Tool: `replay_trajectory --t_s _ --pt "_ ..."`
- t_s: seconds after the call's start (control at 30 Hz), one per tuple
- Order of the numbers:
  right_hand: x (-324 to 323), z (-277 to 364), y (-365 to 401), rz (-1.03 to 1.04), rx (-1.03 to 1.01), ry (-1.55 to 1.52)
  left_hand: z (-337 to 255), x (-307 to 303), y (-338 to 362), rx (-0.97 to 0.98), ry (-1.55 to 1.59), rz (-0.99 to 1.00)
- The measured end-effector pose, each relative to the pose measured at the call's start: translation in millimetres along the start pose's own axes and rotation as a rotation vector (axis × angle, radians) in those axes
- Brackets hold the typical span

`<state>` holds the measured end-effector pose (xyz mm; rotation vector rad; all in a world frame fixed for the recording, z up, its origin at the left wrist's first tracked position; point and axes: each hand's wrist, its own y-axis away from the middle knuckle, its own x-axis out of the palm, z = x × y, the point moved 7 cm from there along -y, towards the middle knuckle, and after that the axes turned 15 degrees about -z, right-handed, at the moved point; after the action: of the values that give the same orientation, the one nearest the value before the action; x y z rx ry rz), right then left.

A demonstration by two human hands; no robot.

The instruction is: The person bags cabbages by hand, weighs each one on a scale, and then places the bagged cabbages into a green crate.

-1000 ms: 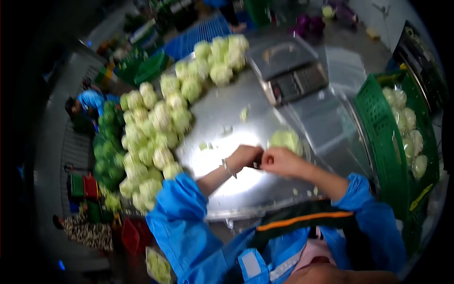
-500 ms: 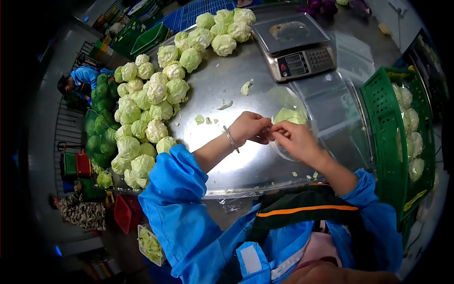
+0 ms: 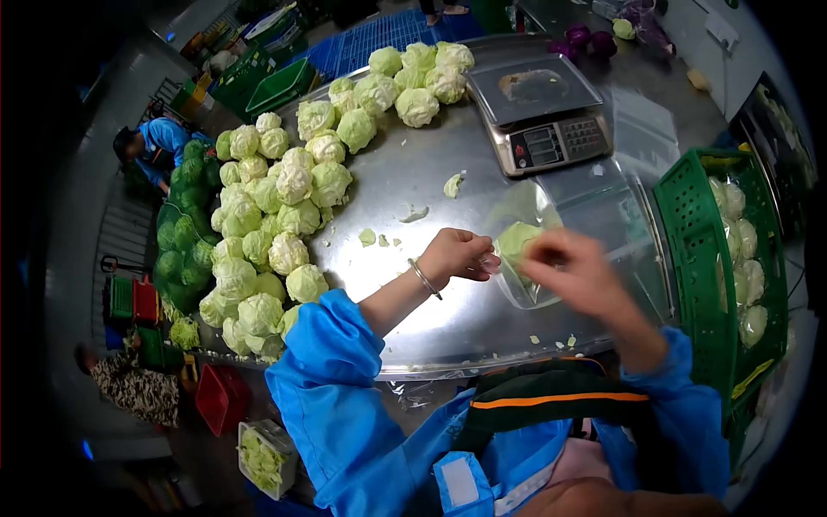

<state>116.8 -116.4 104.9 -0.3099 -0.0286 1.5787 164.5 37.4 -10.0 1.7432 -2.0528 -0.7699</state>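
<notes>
My left hand (image 3: 457, 257), with a bangle at its wrist, is closed in a pinch on the gathered end of a clear plastic bag (image 3: 525, 295). A pale green cabbage (image 3: 515, 241) shows through the bag, on the metal table just beyond my hands. My right hand (image 3: 573, 271) is blurred by motion at the bag's right side, fingers bent; whether it grips anything cannot be made out. Many loose cabbages (image 3: 289, 254) are heaped along the table's left side.
A digital scale (image 3: 543, 112) stands at the table's far side. Clear plastic sheets (image 3: 603, 211) lie to the right. A green crate (image 3: 689, 220) at the right holds wrapped cabbages (image 3: 748, 241). Leaf scraps (image 3: 454, 184) dot the metal table (image 3: 392, 319). Two people are at the left.
My right hand has moved away from my left, rightward across the bagged cabbage. My left hand keeps its pinch on the plastic. The whole view has shifted slightly.
</notes>
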Motion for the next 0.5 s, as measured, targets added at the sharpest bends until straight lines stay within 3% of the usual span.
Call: replay_trajectory --t_s 0.07,0.13,0.23,0.33,0.4,0.5 --pt "31 -49 -3 -0.004 0.028 0.267 0 1 -5 0.05 -0.048 -0.029" --pt "48 -69 -1 -0.007 -0.106 0.51 4 0 -7 0.061 -0.033 -0.059" --pt "58 -69 -4 0.014 -0.226 0.508 9 -2 -7 0.073 0.012 -0.056" --pt "55 -40 -3 0.181 -0.125 0.062 -4 -12 0 0.11 -0.069 -0.128" --pt "-14 47 12 0.1 -0.343 -0.086 0 -15 -6 0.054 0.058 -0.065" --pt "-139 118 60 0.185 -0.613 -1.282 5 -16 0 -0.009 0.007 -0.01"
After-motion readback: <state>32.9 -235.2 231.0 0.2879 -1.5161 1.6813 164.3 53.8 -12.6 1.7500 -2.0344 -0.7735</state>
